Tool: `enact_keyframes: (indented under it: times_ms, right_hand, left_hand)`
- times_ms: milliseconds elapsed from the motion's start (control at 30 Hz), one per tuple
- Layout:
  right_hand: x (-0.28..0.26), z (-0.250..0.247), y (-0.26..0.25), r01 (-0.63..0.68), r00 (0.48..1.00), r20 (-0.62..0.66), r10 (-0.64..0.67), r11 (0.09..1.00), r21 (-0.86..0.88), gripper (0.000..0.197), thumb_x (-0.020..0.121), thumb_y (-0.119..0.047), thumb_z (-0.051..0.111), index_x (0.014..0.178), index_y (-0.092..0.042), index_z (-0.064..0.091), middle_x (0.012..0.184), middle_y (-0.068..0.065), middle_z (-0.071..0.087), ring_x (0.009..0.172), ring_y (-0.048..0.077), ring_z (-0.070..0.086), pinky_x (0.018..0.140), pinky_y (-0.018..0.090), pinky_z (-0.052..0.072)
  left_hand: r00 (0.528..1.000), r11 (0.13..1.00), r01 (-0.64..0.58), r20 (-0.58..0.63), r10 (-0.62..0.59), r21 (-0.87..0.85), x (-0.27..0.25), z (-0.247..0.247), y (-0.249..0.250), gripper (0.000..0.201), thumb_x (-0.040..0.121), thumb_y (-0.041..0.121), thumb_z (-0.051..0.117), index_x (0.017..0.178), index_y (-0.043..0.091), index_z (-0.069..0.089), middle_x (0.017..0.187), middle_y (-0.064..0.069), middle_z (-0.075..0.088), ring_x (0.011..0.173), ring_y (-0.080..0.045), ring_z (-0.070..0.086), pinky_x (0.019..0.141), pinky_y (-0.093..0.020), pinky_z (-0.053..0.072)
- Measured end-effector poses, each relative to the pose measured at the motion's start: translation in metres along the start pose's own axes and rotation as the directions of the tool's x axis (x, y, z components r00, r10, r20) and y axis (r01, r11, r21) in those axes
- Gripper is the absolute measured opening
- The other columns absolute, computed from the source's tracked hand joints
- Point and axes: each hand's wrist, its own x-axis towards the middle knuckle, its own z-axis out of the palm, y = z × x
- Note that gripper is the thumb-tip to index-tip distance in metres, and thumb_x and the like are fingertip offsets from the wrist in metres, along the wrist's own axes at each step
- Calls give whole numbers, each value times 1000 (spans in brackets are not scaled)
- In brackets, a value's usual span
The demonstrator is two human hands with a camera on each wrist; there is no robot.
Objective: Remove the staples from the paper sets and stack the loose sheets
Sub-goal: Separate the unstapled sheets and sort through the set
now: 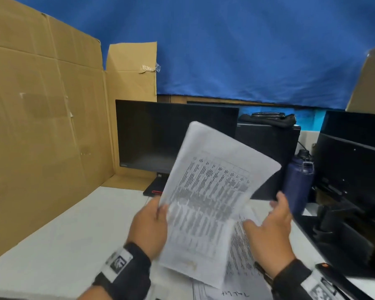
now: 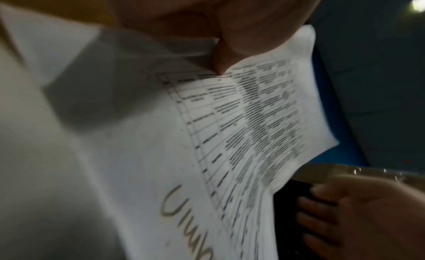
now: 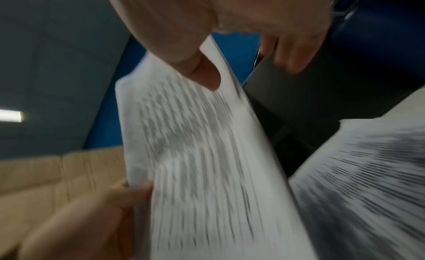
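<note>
My left hand (image 1: 155, 215) grips a printed paper set (image 1: 210, 198) by its left edge and holds it tilted above the white desk (image 1: 63, 245). In the left wrist view the thumb of the left hand (image 2: 220, 62) presses on the table-printed paper set (image 2: 241, 127). My right hand (image 1: 268, 221) hovers at the set's lower right edge with fingers spread. In the right wrist view the thumb of the right hand (image 3: 204, 74) touches the blurred paper set (image 3: 195, 154). More printed sheets (image 1: 240, 256) lie flat on the desk beneath.
A tall cardboard wall (image 1: 41, 126) stands on the left. A dark monitor (image 1: 160, 135) sits behind the papers. A blue bottle (image 1: 297, 182) and black equipment (image 1: 351, 169) crowd the right side. Blue cloth (image 1: 247, 50) hangs at the back.
</note>
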Motion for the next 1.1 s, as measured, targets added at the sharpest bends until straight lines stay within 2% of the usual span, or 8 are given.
enact_keyframes:
  times_ms: [167,267,333,400,567,700,867,1100]
  right_hand:
    - [-19,-12,-54,569,729,84,-679,533,-626,91,74,-27,68,155,-14,30,159,17,30,151,41,18,120,58,14]
    - [-17,7,-64,608,714,292,-636,356,-709,73,78,-27,61,148,-14,46,141,15,56,140,39,42,114,58,29]
    - [-12,18,-67,633,730,356,-583,381,-674,46,77,-22,61,123,-16,61,99,5,70,94,32,69,76,44,53]
    - [-4,18,-74,610,766,325,-555,468,-639,7,82,-24,53,89,-24,54,70,-5,55,58,25,57,45,29,38]
    - [29,-3,-67,387,920,159,-359,764,-516,11,91,-20,47,80,-16,47,66,0,51,65,30,51,56,34,39]
    - [51,-19,-47,238,970,97,-222,945,-222,11,91,-12,54,89,-13,64,82,2,67,73,23,63,57,27,44]
    - [50,-8,-30,90,978,180,-104,993,81,18,85,-15,66,101,-17,75,100,-5,78,95,18,73,89,44,58]
    - [19,7,-13,231,960,132,-246,966,118,20,101,-13,51,97,-31,58,98,-24,65,91,-14,61,68,7,44]
  left_hand:
    - [942,709,-309,105,318,633,28,-36,59,17,98,18,47,99,31,58,85,4,66,88,-28,65,80,-39,45]
    - [860,354,-462,313,404,813,19,-33,101,15,94,22,50,103,30,58,95,4,68,94,-26,64,84,-40,36]
    - [811,223,-528,410,417,819,10,-28,116,12,97,26,48,104,28,58,93,3,64,89,-25,56,88,-42,35]
    - [774,189,-560,427,469,807,9,-25,119,15,97,25,47,106,27,59,93,4,61,88,-25,49,91,-44,34]
    - [713,494,-421,-59,699,760,18,-38,93,86,84,24,67,159,27,25,145,-3,47,142,-32,36,111,-57,28]
    - [935,974,-140,-301,190,178,20,-45,59,122,81,24,85,162,32,-6,165,-8,22,154,-30,22,123,-61,23]
    - [953,816,288,235,-192,-501,15,-17,31,59,101,10,61,152,24,34,129,-5,71,109,-14,72,94,-38,56]
    - [997,936,70,11,-71,-346,2,12,30,25,104,15,46,115,27,66,113,14,76,102,-9,72,89,-35,59]
